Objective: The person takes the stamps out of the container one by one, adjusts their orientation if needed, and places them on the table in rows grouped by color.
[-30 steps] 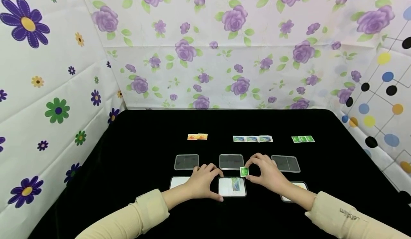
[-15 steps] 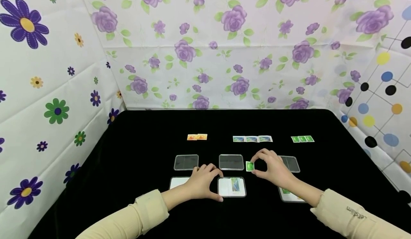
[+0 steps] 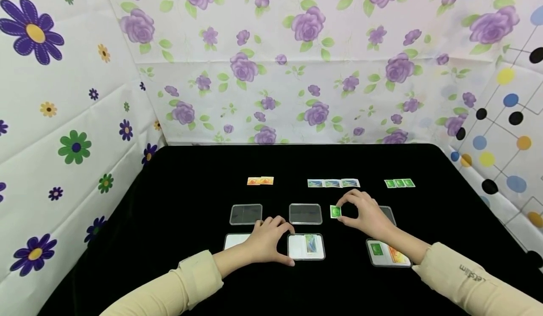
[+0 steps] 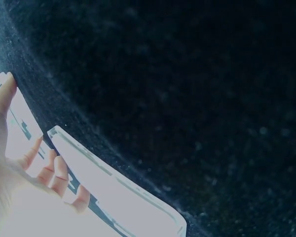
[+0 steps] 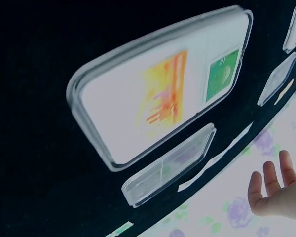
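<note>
My right hand (image 3: 368, 213) pinches a small green stamp (image 3: 335, 212) between thumb and index finger, raised above the black table. Around the left end of the middle white-backed clear case (image 3: 297, 247), my left hand (image 3: 265, 243) holds with thumb and index finger at its corners. A blue-green stamp (image 3: 311, 244) lies in that case. Another white-backed case (image 3: 236, 240) is partly hidden behind the left hand. Under the right forearm lies a third case (image 5: 123, 108), with an orange stamp (image 5: 167, 94) and a green stamp (image 5: 222, 76) in it.
Clear lids, a left one (image 3: 246, 214), a middle one (image 3: 305, 214) and a right one (image 3: 388, 214) partly covered by the right hand, form a row. Farther back lie orange stamps (image 3: 260, 181), blue stamps (image 3: 333, 183) and green stamps (image 3: 399, 183). Patterned cloth walls surround the table.
My right hand has moved away from the middle case, back and to the right, carrying the green stamp. More of the right case shows now. The left hand has stayed in place.
</note>
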